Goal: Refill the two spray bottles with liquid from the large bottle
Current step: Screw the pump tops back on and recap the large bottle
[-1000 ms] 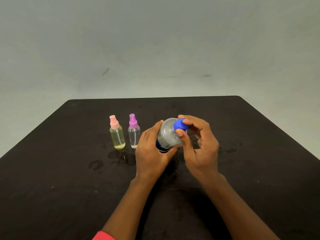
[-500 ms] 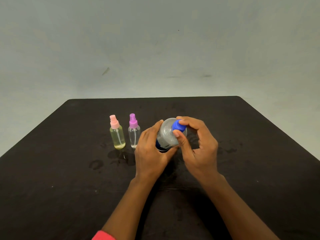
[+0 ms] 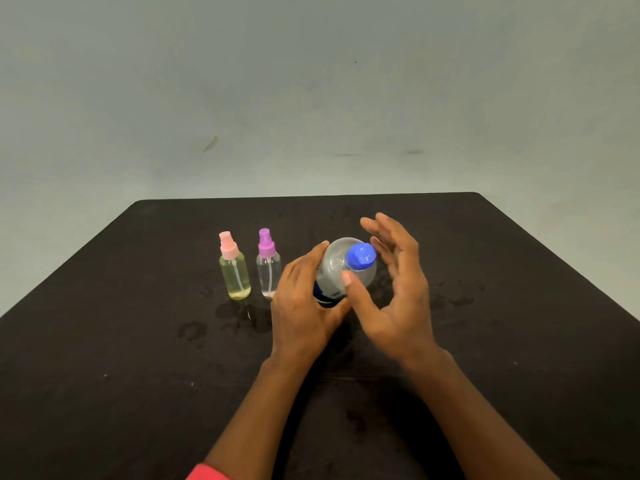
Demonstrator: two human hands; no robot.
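Note:
The large clear bottle point(image 3: 337, 268) with a blue cap point(image 3: 361, 256) stands on the black table point(image 3: 519, 306), its cap on. My left hand point(image 3: 303, 306) is wrapped around its left side. My right hand point(image 3: 394, 289) hovers just right of the cap with fingers spread, its thumb tip resting against the bottle's shoulder. To the left stand two small spray bottles: one with a pink top point(image 3: 233, 268) holding yellowish liquid, one with a purple top point(image 3: 267, 265) holding a little clear liquid at the bottom.
Wet smears and ring marks point(image 3: 207, 323) lie on the table in front of the spray bottles. A plain grey wall point(image 3: 311, 98) rises behind the table's far edge.
My right hand has let go of the blue cap and opened, fingers spreading away to the right. The cap is still on the bottle. My left hand keeps its hold.

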